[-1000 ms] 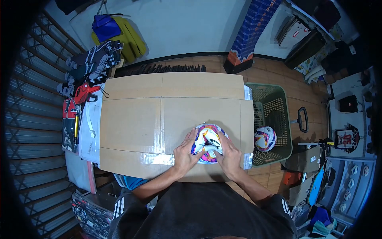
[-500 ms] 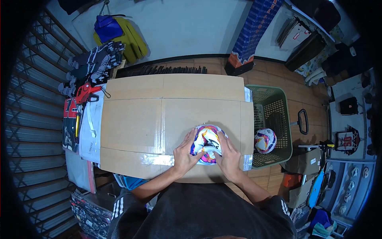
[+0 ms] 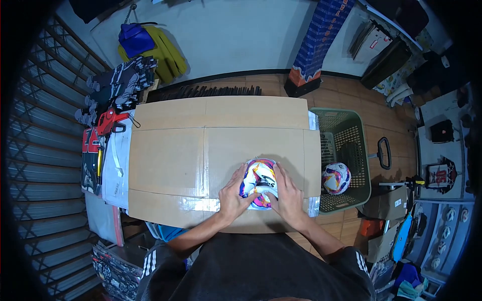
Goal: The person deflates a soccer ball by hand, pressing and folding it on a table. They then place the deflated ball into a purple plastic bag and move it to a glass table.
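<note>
A partly deflated soccer ball (image 3: 260, 175), white with pink, orange and purple patterns, rests on the cardboard-covered table (image 3: 165, 155). Its near side is caved in, leaving a deep fold. My left hand (image 3: 233, 193) wraps around its left side, with the thumb at the fold. Gripping the opposite side is my right hand (image 3: 288, 195), its thumb also near the fold. The ball's underside is hidden. To the right, a second soccer ball (image 3: 336, 178) with a similar pattern lies inside a green plastic basket (image 3: 341, 203).
A red tape dispenser (image 3: 109, 122) and a yellow-handled tool (image 3: 99, 160) lie at the table's left edge. Stacked socks (image 3: 123, 80) sit behind them. Cardboard boxes (image 3: 386, 204) stand right of the basket. A blue patterned column (image 3: 316, 50) rises at the back.
The fold in the ball looks slightly shallower as my hands press its sides. The whole view has shifted a little; both hands stay on the ball.
</note>
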### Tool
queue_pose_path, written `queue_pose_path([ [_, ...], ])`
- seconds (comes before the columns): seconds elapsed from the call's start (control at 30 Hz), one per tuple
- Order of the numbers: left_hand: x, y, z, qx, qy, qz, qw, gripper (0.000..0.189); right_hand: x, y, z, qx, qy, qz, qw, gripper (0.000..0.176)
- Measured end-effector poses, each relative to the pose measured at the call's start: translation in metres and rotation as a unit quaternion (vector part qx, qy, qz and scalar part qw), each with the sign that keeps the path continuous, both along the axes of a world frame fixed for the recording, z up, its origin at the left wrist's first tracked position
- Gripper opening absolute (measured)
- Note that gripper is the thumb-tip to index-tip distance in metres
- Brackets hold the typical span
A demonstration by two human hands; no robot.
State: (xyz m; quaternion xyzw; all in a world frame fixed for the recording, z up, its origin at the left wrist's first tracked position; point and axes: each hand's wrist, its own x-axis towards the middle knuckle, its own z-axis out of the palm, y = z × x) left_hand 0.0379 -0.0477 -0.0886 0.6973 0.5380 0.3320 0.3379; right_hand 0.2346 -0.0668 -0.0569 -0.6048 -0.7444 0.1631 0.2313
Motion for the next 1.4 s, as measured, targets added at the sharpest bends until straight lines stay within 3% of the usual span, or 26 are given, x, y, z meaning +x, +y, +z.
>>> queue_pose_path([
  [1.4, 0.005, -0.005, 0.004, 0.017, 0.016, 0.032, 0.999, 0.096, -0.017, -0.009, -0.012, 0.06, -0.029, -0.053, 0.996, 0.079],
])
